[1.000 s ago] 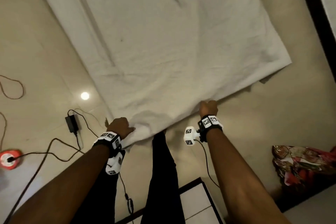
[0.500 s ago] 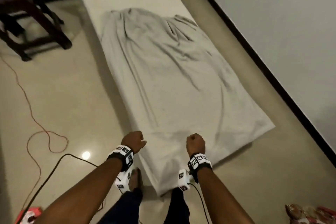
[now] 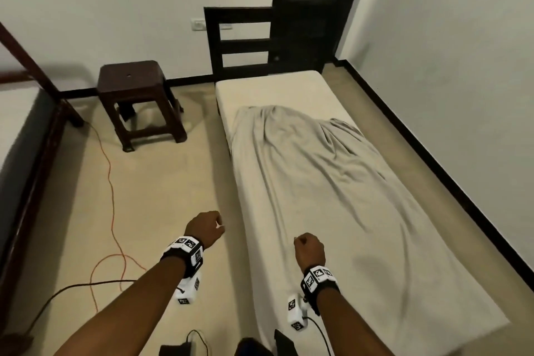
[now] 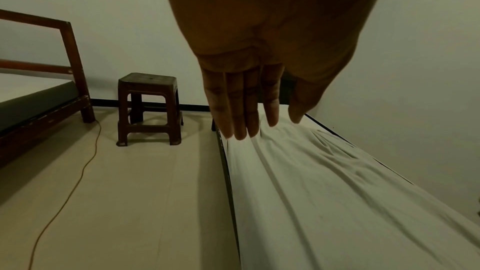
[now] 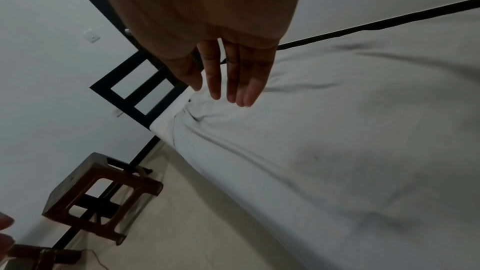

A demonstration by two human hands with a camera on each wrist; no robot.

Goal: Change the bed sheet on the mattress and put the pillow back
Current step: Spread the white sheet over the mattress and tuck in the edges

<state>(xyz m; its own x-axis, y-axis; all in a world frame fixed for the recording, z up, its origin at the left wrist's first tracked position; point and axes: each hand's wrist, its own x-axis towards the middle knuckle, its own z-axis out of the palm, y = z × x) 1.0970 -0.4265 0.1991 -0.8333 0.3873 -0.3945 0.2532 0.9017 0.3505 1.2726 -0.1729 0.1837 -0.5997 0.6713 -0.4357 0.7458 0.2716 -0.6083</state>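
Mattress (image 3: 271, 89) on floor (image 3: 161, 196), frame centre-right; wrinkled sheet (image 3: 332, 196) covers most of it, top end bare. Floor also has brown stool (image 3: 138, 101) upper left, orange cable (image 3: 111, 182) left.

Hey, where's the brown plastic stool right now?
In the head view the stool stands on the floor at upper left, against the far wall, between the mattress and the other bed's wooden frame.

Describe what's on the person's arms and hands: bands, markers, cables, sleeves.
Bare forearms, no sleeves or gloves. Each wrist wears a black band topped with white tiles printed with black square fiducial markers: left hand, right hand. A white boxy camera module with more markers hangs under each band. A thin black cable trails from the right module.
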